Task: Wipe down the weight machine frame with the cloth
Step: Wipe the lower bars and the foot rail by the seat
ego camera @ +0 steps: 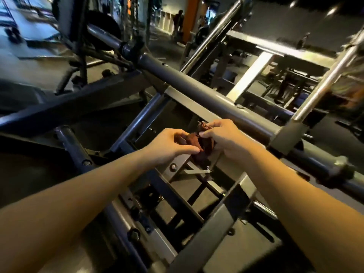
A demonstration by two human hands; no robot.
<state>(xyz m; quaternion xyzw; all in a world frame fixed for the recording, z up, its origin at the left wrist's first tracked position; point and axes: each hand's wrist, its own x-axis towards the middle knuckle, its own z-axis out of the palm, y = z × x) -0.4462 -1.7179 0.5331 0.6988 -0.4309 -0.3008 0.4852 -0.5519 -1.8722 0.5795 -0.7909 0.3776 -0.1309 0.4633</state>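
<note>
- Head view, looking down along two bare forearms that reach into the weight machine frame (197, 85), built of grey painted tubes and flat bars.
- Bunched up between the two hands: a dark reddish-brown cloth (199, 143), just below the thick slanting tube and above a flat grey bar (169, 172) with a bolt (173, 166).
- Left hand (169, 145): grip closed on the cloth's left side, thumb and curled fingers pinching the fabric.
- Right hand (222, 137): grip closed on the cloth's right and upper part, thumb tip pressed into the bundle, a small tuft of fabric poking out above the knuckles.
- Lower tail of the cloth hanging out below both grips, down toward the flat bar. Pressed on the metal or only brushing it: cannot tell.
- To the right, two chrome guide rods (323, 83) slanting upward, the nearer one out of a grey bracket (285, 134).
- Far behind, blurred: an orange pillar (190, 16) and a standing person (178, 18) on the gym floor.
</note>
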